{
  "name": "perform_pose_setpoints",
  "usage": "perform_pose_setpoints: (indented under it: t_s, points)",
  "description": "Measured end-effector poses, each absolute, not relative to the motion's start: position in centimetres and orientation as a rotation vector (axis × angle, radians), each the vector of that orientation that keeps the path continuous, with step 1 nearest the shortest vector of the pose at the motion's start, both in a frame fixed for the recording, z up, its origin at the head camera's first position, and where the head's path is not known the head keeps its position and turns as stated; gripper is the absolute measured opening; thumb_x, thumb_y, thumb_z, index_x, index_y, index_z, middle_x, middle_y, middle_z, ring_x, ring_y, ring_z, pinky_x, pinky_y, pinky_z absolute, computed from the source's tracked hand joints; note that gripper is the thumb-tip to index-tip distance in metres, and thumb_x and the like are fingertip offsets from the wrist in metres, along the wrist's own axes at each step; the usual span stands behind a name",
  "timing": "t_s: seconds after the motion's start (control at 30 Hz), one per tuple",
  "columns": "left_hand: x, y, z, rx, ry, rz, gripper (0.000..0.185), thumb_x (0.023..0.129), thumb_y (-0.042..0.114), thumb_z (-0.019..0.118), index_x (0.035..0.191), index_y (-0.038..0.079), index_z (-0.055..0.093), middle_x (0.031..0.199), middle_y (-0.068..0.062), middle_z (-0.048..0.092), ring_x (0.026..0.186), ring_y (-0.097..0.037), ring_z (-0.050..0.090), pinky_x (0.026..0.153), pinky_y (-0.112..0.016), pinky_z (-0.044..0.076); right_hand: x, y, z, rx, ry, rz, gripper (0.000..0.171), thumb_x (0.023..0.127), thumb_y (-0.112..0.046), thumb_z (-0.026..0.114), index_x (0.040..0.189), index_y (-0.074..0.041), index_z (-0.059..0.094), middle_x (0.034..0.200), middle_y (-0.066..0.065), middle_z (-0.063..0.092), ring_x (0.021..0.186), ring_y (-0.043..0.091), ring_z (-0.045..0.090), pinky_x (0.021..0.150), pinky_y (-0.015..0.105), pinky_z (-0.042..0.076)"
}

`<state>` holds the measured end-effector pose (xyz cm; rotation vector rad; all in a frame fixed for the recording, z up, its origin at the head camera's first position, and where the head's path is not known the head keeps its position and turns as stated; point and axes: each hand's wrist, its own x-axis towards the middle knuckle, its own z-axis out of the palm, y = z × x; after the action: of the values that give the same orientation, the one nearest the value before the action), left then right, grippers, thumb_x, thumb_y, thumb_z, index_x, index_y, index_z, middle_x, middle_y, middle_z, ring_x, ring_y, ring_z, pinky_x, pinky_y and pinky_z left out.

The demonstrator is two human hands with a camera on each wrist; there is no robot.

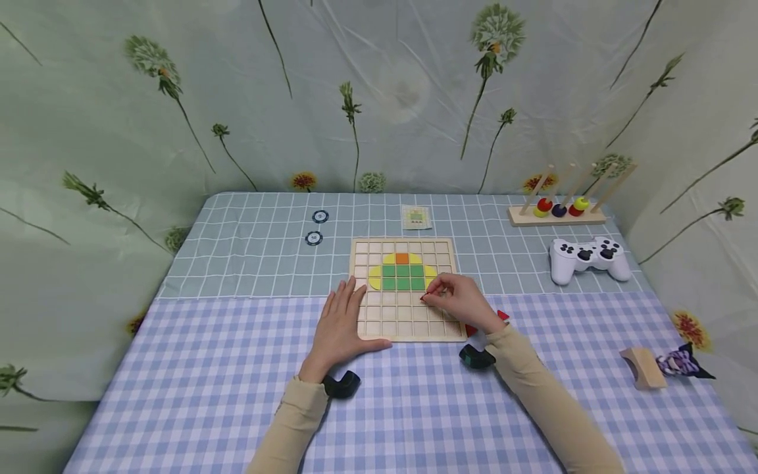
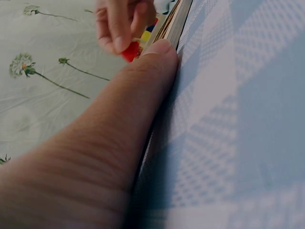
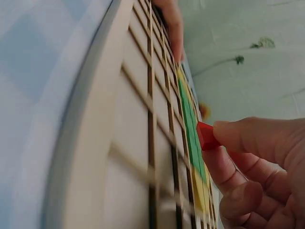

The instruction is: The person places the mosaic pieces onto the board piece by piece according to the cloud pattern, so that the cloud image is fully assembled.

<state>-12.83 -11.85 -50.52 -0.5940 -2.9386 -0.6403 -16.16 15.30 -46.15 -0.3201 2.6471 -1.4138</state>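
While my right hand (image 1: 458,301) pinches a small red tile (image 1: 423,298) between thumb and fingertips, that tile hangs just over the wooden grid board (image 1: 404,329), at the row directly below the green squares (image 1: 403,277). From the right wrist view the tile's edge sits close above the grid ridges; whether it touches them I cannot tell. My left hand (image 1: 342,326) lies flat and open on the board's near-left corner, fingers straight, thumb along the near rim, so that corner is covered. Beside the green squares, yellow pieces (image 1: 374,276) flank them and an orange square (image 1: 402,258) tops them; the rows nearer me stand empty. Just right of the board, tucked behind my right wrist, more red pieces (image 1: 502,315) lie on the bench (image 1: 195,375). Beyond the board's far edge a small pattern card (image 1: 416,216) lies flat, and to the far left two round chips (image 1: 316,227) lie near each other. Well right of the board a white game controller (image 1: 588,257) rests, with a peg rack of coloured rings (image 1: 558,209) behind it. Farther right and nearer me sit a wooden arch block (image 1: 642,367) and a purple striped toy (image 1: 681,361).
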Motion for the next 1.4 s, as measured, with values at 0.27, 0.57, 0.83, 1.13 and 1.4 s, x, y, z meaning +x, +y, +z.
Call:
perform_pose_setpoints:
  t_s: [0.27, 0.57, 0.83, 1.13, 1.4]
  points:
    - [-12.8, -11.8, -50.7, -0.599, -2.912, -0.658, 0.116, 0.062, 0.081, 0.062, 0.147, 0.009, 0.031, 0.155, -0.014, 0.018, 0.142, -0.029, 0.009, 0.114, -0.043, 0.007, -17.0, 11.6, -46.3, -0.460, 2.660, -1.357, 0.008, 0.081, -0.015, 0.076, 0.080, -0.012, 0.069, 0.071, -0.006, 0.062, 0.055, 0.012, 0.047, 0.050, 0.025, 0.036]
    - [-12.8, -11.7, -50.7, -0.599, -2.933, -0.649, 0.115, 0.063, 0.081, 0.062, 0.148, 0.009, 0.030, 0.156, -0.014, 0.016, 0.143, -0.028, 0.007, 0.114, -0.042, 0.005, -17.3, 9.3, -46.9, -0.509, 2.716, -1.265, 0.006, 0.082, -0.016, 0.075, 0.080, -0.015, 0.070, 0.072, -0.009, 0.062, 0.068, 0.009, 0.056, 0.064, 0.030, 0.047]
    - [-12.7, -11.8, -50.7, -0.592, -2.941, -0.645, 0.115, 0.063, 0.079, 0.063, 0.148, 0.009, 0.030, 0.156, -0.013, 0.015, 0.143, -0.027, 0.006, 0.114, -0.041, 0.004, -17.4, 8.6, -46.9, -0.466, 2.736, -1.201, 0.004, 0.084, -0.017, 0.074, 0.080, -0.017, 0.072, 0.076, -0.010, 0.064, 0.075, 0.010, 0.059, 0.071, 0.031, 0.048]
    - [-12.8, -11.8, -50.5, -0.592, -2.938, -0.617, 0.115, 0.063, 0.079, 0.063, 0.148, 0.009, 0.031, 0.156, -0.013, 0.016, 0.143, -0.028, 0.008, 0.114, -0.040, 0.004, -17.5, 8.4, -46.7, -0.484, 2.834, -1.100, 0.005, 0.083, -0.017, 0.074, 0.078, -0.017, 0.074, 0.072, -0.008, 0.058, 0.068, 0.009, 0.052, 0.061, 0.028, 0.044]
    - [-12.8, -11.8, -50.4, -0.592, -2.938, -0.614, 0.115, 0.063, 0.079, 0.063, 0.148, 0.009, 0.030, 0.155, -0.014, 0.016, 0.143, -0.028, 0.008, 0.114, -0.041, 0.005, -17.4, 9.2, -46.1, -0.446, 2.846, -1.082, 0.005, 0.083, -0.021, 0.074, 0.078, -0.018, 0.073, 0.069, -0.009, 0.054, 0.065, 0.010, 0.049, 0.057, 0.027, 0.040]
